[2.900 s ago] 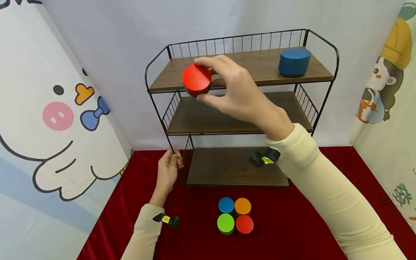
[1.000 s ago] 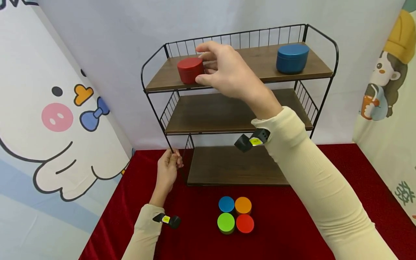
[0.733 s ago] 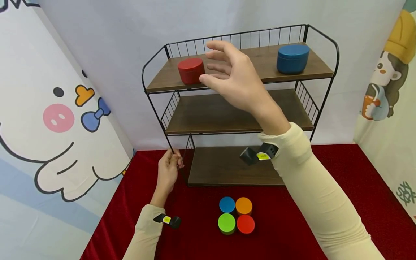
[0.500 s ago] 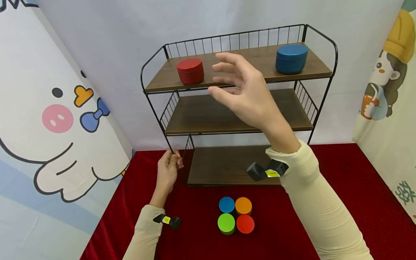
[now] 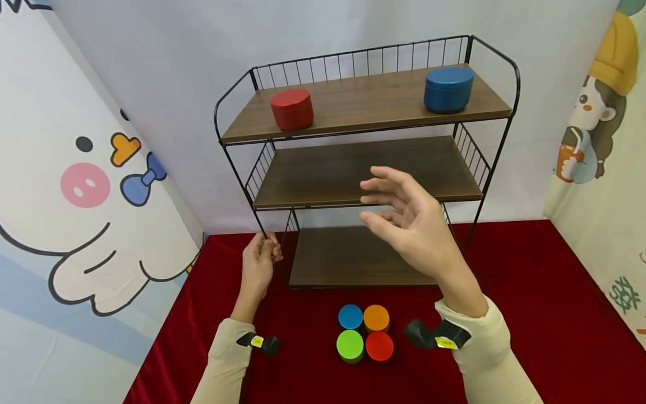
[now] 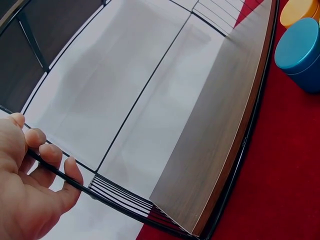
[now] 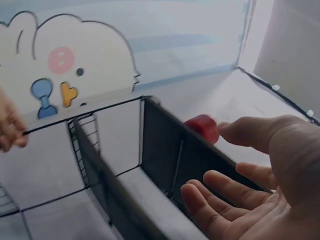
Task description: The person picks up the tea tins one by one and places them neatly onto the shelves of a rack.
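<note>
My left hand [image 5: 259, 264] grips the black wire upright at the left front of a three-tier shelf rack [image 5: 363, 106]; in the left wrist view its fingers [image 6: 72, 172] curl round the rod. My right hand [image 5: 411, 224] hangs in the air before the middle and bottom shelves, fingers spread and gently bent, holding nothing. A round red tin [image 5: 292, 110] stands upright at the left of the top shelf. At that shelf's right end is an oval-looking blue tin [image 5: 448, 90].
On the red cloth [image 5: 303, 359] before the rack, several round tins stand close together: blue [image 5: 350, 317], orange [image 5: 376, 318], green [image 5: 350, 345] and red [image 5: 379, 345]. Printed cartoon panels flank both sides, and a pale curtain [image 5: 151, 50] hangs behind.
My right hand set the red tin on the top shelf's left end and released it, then drew back down and to the right. The left hand kept its grip on the upright.
</note>
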`<state>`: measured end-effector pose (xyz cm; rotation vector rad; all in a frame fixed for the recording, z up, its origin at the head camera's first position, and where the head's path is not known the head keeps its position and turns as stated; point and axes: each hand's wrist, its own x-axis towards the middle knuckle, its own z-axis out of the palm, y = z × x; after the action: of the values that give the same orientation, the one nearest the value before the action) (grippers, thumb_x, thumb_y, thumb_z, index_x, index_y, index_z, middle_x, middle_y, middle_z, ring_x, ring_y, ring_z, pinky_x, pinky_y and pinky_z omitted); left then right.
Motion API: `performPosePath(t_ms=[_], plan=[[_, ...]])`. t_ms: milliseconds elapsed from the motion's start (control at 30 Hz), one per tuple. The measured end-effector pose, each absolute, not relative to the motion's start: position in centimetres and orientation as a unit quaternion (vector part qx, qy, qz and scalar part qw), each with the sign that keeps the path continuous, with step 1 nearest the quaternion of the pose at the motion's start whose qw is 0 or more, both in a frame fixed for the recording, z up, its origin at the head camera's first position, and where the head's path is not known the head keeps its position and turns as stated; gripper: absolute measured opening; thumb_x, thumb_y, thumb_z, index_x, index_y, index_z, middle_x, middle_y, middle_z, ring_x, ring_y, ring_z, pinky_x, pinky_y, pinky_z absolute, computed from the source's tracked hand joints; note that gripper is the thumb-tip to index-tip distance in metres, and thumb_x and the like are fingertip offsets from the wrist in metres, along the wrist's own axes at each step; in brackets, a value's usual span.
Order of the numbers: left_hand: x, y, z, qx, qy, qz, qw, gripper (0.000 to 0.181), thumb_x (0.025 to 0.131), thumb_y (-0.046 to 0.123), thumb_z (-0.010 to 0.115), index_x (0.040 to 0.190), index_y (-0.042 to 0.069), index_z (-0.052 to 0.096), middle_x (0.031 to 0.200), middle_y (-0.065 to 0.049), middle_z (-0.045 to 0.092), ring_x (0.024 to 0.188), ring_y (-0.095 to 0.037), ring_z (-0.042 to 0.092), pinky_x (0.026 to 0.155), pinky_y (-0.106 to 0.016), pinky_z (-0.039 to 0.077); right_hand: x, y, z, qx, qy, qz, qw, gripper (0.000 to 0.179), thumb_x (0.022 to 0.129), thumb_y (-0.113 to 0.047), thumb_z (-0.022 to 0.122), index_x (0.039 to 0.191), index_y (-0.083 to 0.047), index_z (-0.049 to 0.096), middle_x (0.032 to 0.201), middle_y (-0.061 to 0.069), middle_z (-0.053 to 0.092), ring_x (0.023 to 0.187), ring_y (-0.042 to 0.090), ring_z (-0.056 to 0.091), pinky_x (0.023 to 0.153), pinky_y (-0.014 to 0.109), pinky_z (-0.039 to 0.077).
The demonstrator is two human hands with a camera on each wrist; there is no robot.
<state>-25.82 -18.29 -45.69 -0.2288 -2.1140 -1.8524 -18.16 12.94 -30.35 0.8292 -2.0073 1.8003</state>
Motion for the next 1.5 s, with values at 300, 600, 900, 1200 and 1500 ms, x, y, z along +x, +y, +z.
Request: performPosePath(t_ms=[300,600,900,1200,1500], plan=[[-25.8,-18.6,-45.6,-0.080,-0.737,-0.652,0.161,0.025,0.109,0.013,0.042,0.098,-0.008,0.049,0.077,-0.010,0.045,0.071,-0.015,0.048,0.068,-0.026,0.050,-16.1,15.5,-37.9,0.277,-0.744,0.596,0.118,0.066,0.092,0.005,0.072,0.150,-0.012,0.047,0.139,0.012,0.059,0.120,0.010,0.061,0.093,0.023,0.056],[-25.8,-18.7,-45.6,-0.083,-0.741,-0.648,0.158,0.025,0.110,0.013,0.041,0.099,-0.007,0.049,0.078,-0.009,0.046,0.070,-0.014,0.048,0.069,-0.027,0.050,-14.0,17.1,-45.4,0.210,-0.791,0.573,0.049,0.060,0.096,-0.010,0.073,0.149,-0.018,0.048,0.141,0.009,0.057,0.121,0.002,0.058,0.092,0.029,0.058],[-25.8,-18.6,-45.5,-0.089,-0.734,-0.654,0.157,0.025,0.110,0.015,0.041,0.100,-0.007,0.049,0.078,-0.011,0.044,0.071,-0.016,0.047,0.067,-0.024,0.048,-12.9,18.7,-49.9,0.194,-0.827,0.528,0.016,0.061,0.094,-0.016,0.077,0.148,-0.014,0.049,0.142,0.017,0.057,0.121,0.029,0.061,0.091,0.033,0.059],[-25.7,-18.6,-45.5,-0.080,-0.736,-0.654,0.156,0.024,0.110,0.012,0.041,0.099,-0.008,0.049,0.078,-0.011,0.044,0.070,-0.015,0.047,0.067,-0.024,0.049,-13.5,18.7,-52.0,0.215,-0.844,0.491,-0.014,0.066,0.090,-0.007,0.079,0.148,-0.004,0.048,0.144,0.020,0.055,0.122,0.039,0.059,0.092,0.036,0.059],[-25.8,-18.4,-45.7,-0.085,-0.737,-0.654,0.148,0.024,0.110,0.012,0.040,0.098,-0.007,0.048,0.078,-0.010,0.043,0.071,-0.015,0.046,0.068,-0.024,0.048,-14.4,17.6,-53.2,0.232,-0.856,0.462,-0.033,0.069,0.087,0.004,0.077,0.149,-0.002,0.046,0.147,0.018,0.052,0.127,0.037,0.057,0.095,0.040,0.058]])
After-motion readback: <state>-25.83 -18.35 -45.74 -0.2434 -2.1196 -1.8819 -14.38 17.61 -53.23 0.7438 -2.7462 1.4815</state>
